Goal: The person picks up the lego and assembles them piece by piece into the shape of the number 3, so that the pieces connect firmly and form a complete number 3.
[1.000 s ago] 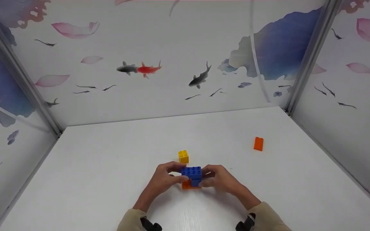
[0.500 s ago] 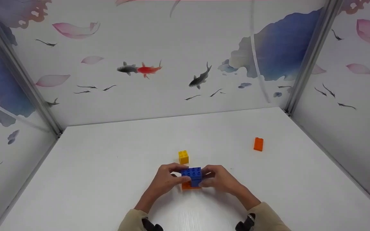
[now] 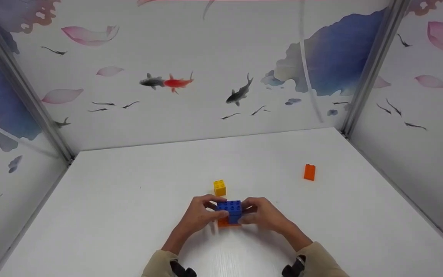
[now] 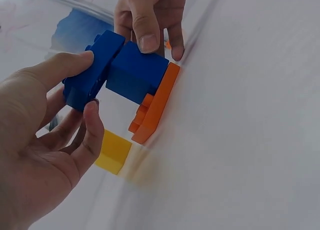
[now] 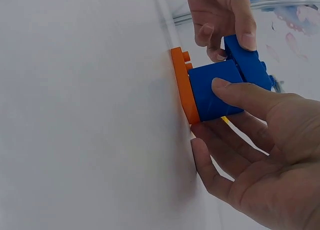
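My left hand pinches a blue toy building brick with studs on top, thumb on the near side and fingers on the far side. This brick sits over a second, taller-sided blue brick, and a thin dark line shows between the two. The lower brick stands on the right part of an orange building plate, whose studs on the left are bare. With thumb and fingers my right hand grips the lower blue brick. In the right wrist view, the plate lies along the white tabletop.
Just beyond my left fingers stands a yellow brick with studs up. Farther off to the right lies another flat orange piece. Panels printed with fish and petals enclose the white table at the back and sides.
My left thumb and fingertips have shifted slightly to the right along the upper blue brick. My right hand stays where it was, and the other pieces have not moved.
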`<state>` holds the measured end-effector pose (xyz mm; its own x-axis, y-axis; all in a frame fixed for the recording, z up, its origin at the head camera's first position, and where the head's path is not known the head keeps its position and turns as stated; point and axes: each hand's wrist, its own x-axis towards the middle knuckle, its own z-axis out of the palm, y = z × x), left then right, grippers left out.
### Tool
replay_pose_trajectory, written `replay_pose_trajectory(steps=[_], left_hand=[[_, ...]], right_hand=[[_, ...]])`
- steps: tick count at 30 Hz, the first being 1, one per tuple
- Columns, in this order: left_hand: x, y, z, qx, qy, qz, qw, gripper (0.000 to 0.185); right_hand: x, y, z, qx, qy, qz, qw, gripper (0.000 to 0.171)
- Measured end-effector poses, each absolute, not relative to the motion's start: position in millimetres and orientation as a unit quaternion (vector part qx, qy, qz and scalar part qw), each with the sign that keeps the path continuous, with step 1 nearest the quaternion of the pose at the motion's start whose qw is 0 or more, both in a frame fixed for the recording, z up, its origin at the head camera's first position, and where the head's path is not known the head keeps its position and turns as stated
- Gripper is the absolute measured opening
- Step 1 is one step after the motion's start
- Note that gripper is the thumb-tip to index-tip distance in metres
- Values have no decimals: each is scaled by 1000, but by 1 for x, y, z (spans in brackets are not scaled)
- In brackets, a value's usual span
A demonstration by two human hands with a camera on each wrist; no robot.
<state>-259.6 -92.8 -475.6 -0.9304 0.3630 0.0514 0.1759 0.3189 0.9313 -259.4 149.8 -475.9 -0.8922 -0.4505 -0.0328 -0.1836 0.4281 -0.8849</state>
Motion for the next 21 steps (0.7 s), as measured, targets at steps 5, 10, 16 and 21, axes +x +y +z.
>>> replay_pose_trajectory(steps=[5,10,16,21], left_hand=[[-261,-92,-476,160,812,555,82,37],[-260,-92,-478,163,806,563,85,36],[-261,-92,-480,166,796,575,91,36],[-262,-94,-476,173,801,566,86,35]], right_hand=[[-259,150,-477,-192,831,-505,133,35],[-259,150,-476,-187,834,-502,134,36],[-258,150,-477,-185,839,-495,130,37],[-261,151,-478,-183,841,-492,135,35]])
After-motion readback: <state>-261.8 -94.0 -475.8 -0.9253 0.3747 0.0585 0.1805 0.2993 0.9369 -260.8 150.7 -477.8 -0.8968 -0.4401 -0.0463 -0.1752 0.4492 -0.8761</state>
